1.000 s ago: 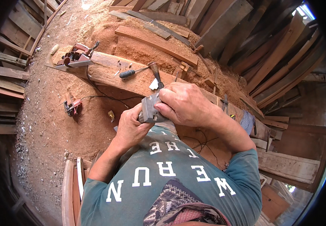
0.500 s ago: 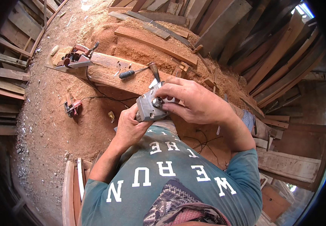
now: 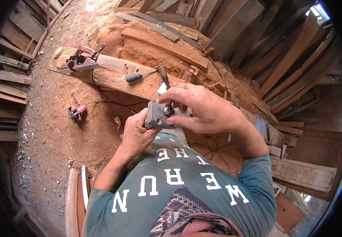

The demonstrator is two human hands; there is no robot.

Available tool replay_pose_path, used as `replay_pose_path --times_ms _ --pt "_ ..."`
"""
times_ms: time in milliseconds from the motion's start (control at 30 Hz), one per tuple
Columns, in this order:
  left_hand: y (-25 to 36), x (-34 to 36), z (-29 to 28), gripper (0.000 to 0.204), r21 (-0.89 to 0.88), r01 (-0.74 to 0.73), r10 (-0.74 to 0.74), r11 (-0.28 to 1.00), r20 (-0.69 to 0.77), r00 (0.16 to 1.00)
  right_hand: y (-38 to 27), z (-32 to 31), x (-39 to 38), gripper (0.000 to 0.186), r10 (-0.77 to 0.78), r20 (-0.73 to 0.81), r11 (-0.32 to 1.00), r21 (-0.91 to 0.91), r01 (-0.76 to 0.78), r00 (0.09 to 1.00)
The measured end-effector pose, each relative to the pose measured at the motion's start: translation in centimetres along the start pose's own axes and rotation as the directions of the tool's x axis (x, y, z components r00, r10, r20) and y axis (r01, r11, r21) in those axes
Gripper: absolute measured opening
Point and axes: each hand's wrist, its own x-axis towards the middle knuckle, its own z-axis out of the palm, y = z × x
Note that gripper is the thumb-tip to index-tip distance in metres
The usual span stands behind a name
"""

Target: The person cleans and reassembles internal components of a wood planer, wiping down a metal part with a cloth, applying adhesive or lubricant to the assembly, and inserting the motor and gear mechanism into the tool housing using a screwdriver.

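In front of my shirt, my left hand [image 3: 134, 132] is closed on the side of a grey metal power-tool part [image 3: 154, 118]. A round dark fitting [image 3: 168, 111] stands out from its face. My right hand [image 3: 198, 106] is over the part, with thumb and forefinger parted on either side of the fitting; its other fingers are partly hidden. Just beyond, a chisel [image 3: 162, 74] with a wooden handle and a screwdriver [image 3: 134, 78] with a dark handle lie on a thick wooden plank [image 3: 117, 77].
An electric planer [image 3: 80, 59] rests at the plank's far left end. Its cord [image 3: 111, 101] runs below the plank. On the sawdust-covered ground sits a small red-and-metal object [image 3: 77, 113]. Loose boards [image 3: 165, 46] lie beyond the plank, and tall boards [image 3: 238, 31] lean at the back right.
The metal part has tilted in my left hand, its side edge now showing more. My right thumb and forefinger have spread away from the round fitting.
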Motion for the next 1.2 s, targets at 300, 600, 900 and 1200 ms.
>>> replay_pose_path --times_ms 300,600,900,1200 --pt "-0.5 0.0 0.1 0.034 -0.04 -0.006 0.005 0.999 -0.024 1.0 0.0 0.7 -0.3 0.026 -0.014 -0.1 0.998 0.055 0.02 0.995" --pt "-0.3 -0.5 0.0 0.033 -0.083 0.024 -0.026 0.996 -0.03 0.999 0.3 1.0 -0.2 0.029 -0.048 -0.07 0.998 0.03 0.05 0.996" --pt "-0.6 -1.1 -0.2 0.031 -0.052 0.014 -0.016 0.999 -0.028 0.999 0.0 1.4 -0.1 0.033 -0.064 -0.039 0.998 0.021 0.065 0.997" --pt "-0.8 -1.8 -1.2 0.028 -0.002 0.023 -0.023 1.0 -0.041 0.999 -1.1 3.2 0.8 0.044 0.01 -0.133 0.995 0.103 0.003 0.991"
